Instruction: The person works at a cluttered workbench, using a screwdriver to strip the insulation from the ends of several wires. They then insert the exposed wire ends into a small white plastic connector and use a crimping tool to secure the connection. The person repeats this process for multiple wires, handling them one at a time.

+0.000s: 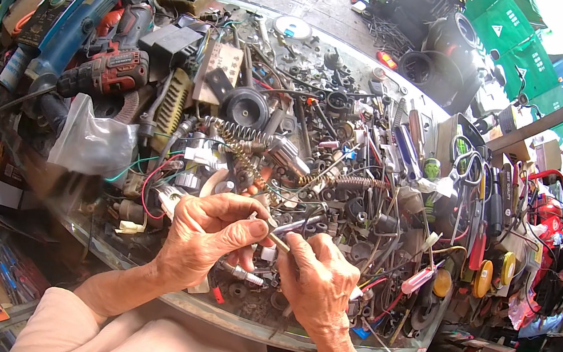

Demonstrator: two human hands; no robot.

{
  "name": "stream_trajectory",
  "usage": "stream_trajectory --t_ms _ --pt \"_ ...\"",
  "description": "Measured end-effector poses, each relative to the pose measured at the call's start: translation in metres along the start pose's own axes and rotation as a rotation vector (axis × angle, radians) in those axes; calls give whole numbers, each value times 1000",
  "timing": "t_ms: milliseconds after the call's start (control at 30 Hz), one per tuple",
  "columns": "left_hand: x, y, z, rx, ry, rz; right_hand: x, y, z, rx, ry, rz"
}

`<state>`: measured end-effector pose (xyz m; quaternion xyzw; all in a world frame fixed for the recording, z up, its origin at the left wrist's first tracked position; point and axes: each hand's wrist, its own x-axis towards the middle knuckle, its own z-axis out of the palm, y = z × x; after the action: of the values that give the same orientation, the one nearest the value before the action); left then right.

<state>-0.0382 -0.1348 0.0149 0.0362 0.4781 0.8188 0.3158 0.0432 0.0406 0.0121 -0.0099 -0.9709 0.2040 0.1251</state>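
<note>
Both hands meet over the near edge of a cluttered workbench. My left hand [209, 235] is closed, thumb and forefinger pinching a small metal piece [253, 216]. My right hand [320, 278] is closed around a short grey metal rod [277, 242], with the thumb and forefinger along it. The rod's far end reaches toward my left fingertips; whether it touches the small piece I cannot tell. Just below the hands lies a part like a spark plug [242, 274]. Beyond them are coil springs [233, 131] and a metal cylinder [288, 156] among loose parts.
Red cordless drill [110, 71], blue power tool [77, 26] and clear plastic bag [92, 139] lie left. A round black wheel [246, 108] sits mid-bench. Scissors [471, 165] and yellow tape rolls [483, 278] stand at right. A motorcycle [462, 57] is beyond the bench.
</note>
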Motion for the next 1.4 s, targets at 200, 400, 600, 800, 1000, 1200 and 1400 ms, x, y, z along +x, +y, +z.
stream_trajectory --t_ms 200,400,600,800,1000,1200,1400 --pt "0 0 0 18 1 -2 -1 -1 2 -69 -16 1" --pt "0 -2 -2 50 -1 -6 -2 1 5 -54 -38 -66" --pt "1 -1 4 73 54 1 -2 0 5 -199 -60 -217" --pt "1 -1 6 44 58 19 -2 -2 6 -93 -40 -91" --pt "1 3 2 24 32 -35 -1 -4 5 -163 -117 -119" --pt "0 2 2 45 20 -8 1 1 3 6 62 -69" --pt "-1 2 1 51 15 -12 -8 1 -12 935 181 444"
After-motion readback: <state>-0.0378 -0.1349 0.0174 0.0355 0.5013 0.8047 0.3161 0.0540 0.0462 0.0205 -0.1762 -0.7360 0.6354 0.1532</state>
